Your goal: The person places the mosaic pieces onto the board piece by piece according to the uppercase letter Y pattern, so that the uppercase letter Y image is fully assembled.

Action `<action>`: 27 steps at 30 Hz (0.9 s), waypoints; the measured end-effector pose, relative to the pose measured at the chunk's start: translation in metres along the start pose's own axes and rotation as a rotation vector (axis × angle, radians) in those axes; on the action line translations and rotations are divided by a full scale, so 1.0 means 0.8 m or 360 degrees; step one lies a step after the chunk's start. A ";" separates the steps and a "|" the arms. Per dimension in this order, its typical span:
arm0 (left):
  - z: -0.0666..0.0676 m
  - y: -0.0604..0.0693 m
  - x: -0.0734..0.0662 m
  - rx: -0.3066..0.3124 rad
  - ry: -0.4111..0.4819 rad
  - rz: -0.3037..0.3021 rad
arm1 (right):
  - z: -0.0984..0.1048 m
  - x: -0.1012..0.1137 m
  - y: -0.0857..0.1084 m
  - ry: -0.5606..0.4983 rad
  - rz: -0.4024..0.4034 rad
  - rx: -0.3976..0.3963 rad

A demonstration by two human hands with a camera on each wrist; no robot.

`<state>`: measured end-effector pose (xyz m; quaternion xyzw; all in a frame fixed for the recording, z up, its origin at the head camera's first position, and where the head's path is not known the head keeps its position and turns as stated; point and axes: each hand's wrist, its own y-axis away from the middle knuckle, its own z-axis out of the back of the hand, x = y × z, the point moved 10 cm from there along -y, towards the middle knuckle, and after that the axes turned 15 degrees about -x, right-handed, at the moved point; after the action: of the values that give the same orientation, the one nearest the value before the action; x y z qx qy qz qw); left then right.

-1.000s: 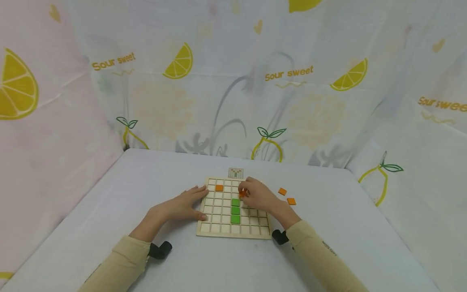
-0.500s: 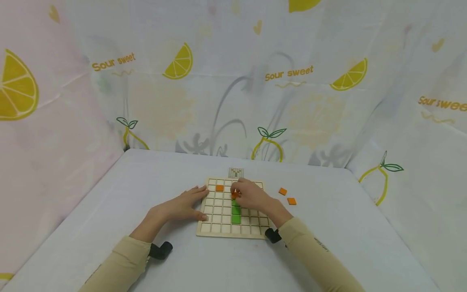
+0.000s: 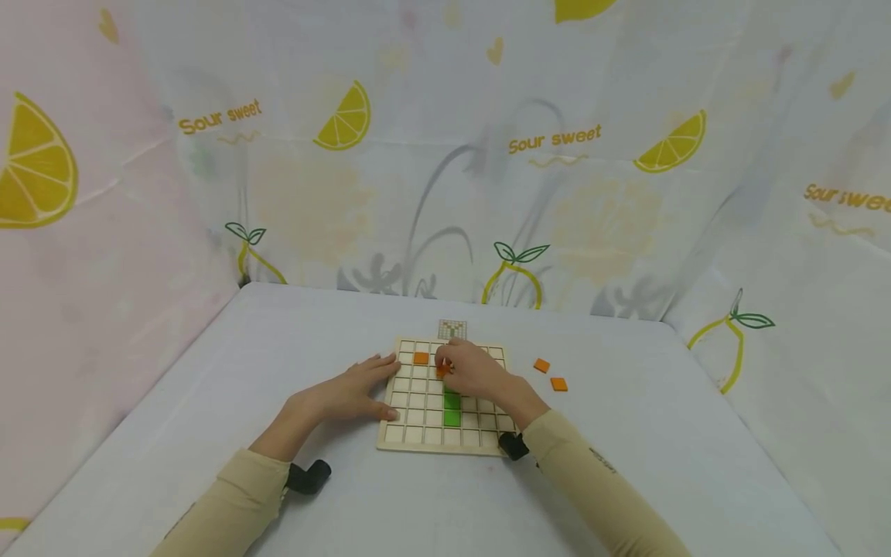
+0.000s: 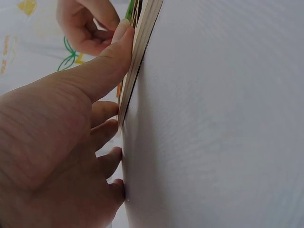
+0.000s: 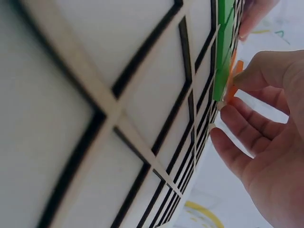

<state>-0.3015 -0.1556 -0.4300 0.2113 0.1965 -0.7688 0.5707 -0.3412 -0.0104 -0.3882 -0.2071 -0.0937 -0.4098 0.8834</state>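
A wooden grid board (image 3: 414,447) lies on the white table. The left hand (image 3: 348,393) rests spread along its left edge, thumb on the frame, fingers straight. Over the board's upper middle, the right hand (image 3: 476,373) pinches an orange tile (image 3: 442,371) between thumb and fingers; in the right wrist view the pinched tile (image 5: 238,73) stands tilted just above the grid. Green tiles (image 3: 452,418) fill a column below that hand, which partly hides them. Another orange tile (image 3: 421,358) sits in a cell at the upper left.
Two loose orange tiles (image 3: 541,365) lie on the table right of the board. A small printed grid card (image 3: 452,329) touches or nearly touches its far edge. Black wrist-mounted devices (image 3: 309,477) hang below both wrists. A patterned cloth (image 3: 418,155) rises behind the table.
The right hand has moved left across the board with the orange tile in its fingers, now covering the top of the green column. The left hand stays at the board's edge.
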 end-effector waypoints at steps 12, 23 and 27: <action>0.002 -0.001 0.000 0.0007 0.0002 0.0008 | -0.002 -0.001 -0.002 -0.0005 -0.0055 0.0019; 0.001 0.001 0.000 0.0008 0.0011 0.0004 | -0.009 0.008 -0.007 0.0045 0.0047 -0.0003; 0.002 0.002 -0.001 0.0011 0.0002 0.0007 | -0.010 0.005 -0.006 0.0082 0.0016 0.0002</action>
<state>-0.2997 -0.1561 -0.4281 0.2141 0.1938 -0.7681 0.5716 -0.3425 -0.0197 -0.3922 -0.1965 -0.0701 -0.4106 0.8876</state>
